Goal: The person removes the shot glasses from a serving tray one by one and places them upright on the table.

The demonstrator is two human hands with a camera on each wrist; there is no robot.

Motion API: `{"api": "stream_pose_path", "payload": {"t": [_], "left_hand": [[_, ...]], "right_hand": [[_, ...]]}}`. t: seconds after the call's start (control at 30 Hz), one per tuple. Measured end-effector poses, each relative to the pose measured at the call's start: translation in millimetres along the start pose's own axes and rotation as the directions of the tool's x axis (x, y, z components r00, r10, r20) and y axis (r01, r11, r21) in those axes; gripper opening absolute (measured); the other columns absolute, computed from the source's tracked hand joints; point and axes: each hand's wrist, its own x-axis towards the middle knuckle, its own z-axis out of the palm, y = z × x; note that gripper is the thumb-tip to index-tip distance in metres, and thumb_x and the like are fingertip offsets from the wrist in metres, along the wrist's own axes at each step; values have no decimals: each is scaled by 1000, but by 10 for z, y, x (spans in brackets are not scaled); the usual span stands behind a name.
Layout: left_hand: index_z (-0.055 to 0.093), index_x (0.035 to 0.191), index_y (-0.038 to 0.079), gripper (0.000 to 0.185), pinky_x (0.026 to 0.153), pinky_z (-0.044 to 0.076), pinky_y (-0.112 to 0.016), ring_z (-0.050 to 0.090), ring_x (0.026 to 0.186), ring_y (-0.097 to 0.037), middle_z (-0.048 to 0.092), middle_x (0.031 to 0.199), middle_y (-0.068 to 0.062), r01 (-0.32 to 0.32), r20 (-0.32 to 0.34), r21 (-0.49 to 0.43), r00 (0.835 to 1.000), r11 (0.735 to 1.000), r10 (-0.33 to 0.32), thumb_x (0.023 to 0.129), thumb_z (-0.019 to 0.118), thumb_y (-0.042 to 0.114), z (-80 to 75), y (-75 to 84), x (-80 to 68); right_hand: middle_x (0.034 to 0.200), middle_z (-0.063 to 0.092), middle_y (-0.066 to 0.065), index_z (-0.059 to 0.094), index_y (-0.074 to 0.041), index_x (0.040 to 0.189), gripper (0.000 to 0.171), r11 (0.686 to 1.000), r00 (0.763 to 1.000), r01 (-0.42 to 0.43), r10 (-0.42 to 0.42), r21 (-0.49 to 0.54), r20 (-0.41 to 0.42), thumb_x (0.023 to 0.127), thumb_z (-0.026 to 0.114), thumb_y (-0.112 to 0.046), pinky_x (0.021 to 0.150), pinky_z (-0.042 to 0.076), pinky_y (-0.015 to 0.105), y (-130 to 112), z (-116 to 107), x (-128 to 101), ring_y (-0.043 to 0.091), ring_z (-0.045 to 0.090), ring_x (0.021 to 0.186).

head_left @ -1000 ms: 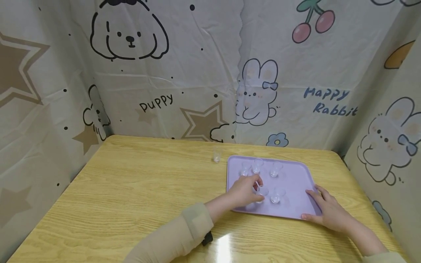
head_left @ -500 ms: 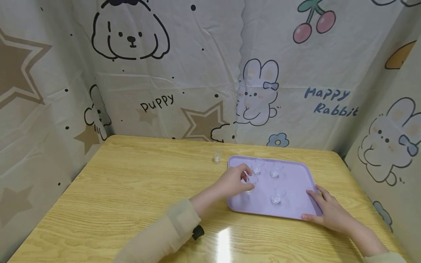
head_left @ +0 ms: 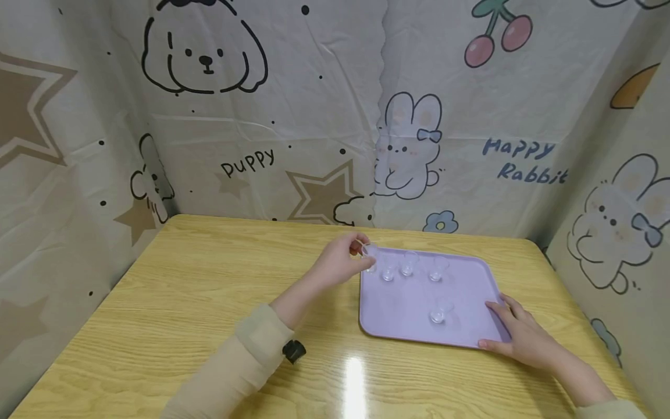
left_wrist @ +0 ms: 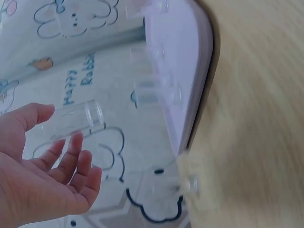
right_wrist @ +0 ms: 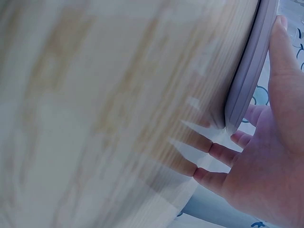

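Head view: left hand [head_left: 341, 262] pinches a small clear cup [head_left: 368, 251] between thumb and fingertips, carried in the air over the lilac tray's [head_left: 466, 334] far-left corner, roughly 11 o'clock of the tray centre. Right hand [head_left: 518, 337] lies flat with straight fingers on the tray's near-right corner, 4 o'clock, thumb along the near rim, steadying it. On the tray: three clear cups in a row along the far edge [head_left: 388, 272] [head_left: 407, 265] [head_left: 437, 270], and one alone [head_left: 438, 314] nearer the middle at about 5 o'clock of that row. Everything sits on a wooden table [head_left: 183, 302] inside cartoon-print curtain walls [head_left: 251, 116]. Left wrist view: the held cup [left_wrist: 76, 121] is tipped sideways on the fingertips [left_wrist: 71, 147], thumb on top, tray edge [left_wrist: 202, 71] at 1 o'clock of it; tray cups [left_wrist: 156, 92] show blurred, and one more small clear cup [left_wrist: 192, 185] stands on the table just off the tray's edge. Right wrist view: palm and fingers [right_wrist: 216, 152] spread relaxed on the table, thumb [right_wrist: 285, 71] pressed to the tray rim [right_wrist: 251, 66]; heavy blur. Progress, my read: cups are coming off the tray one at a time; one sits out, one is in hand, four are left on the tray.
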Motion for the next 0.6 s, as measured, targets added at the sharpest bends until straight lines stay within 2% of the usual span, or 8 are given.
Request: {"api": "stream_pose_path", "payload": {"t": [0.33, 0.6], "left_hand": [[54, 118, 9, 39, 88, 44, -37, 52, 102, -25, 58, 103, -6, 53, -136, -34, 989, 998, -58, 87, 67, 27, -412, -172, 70], [53, 118, 8, 34, 95, 43, -40, 51, 109, -29, 57, 111, -9, 34, -173, -2, 984, 999, -33, 89, 64, 22, -498, -404, 131]], "right_hand": [[143, 20, 37, 40, 4, 136, 90, 1000, 1000, -5, 5, -3, 7, 74, 72, -54, 88, 32, 72, -4, -2, 6, 60, 28, 121], [143, 20, 37, 40, 4, 136, 90, 1000, 1000, 2, -2, -6, 2, 74, 72, -53, 88, 32, 72, 31, 16, 11, 61, 28, 120]]}}
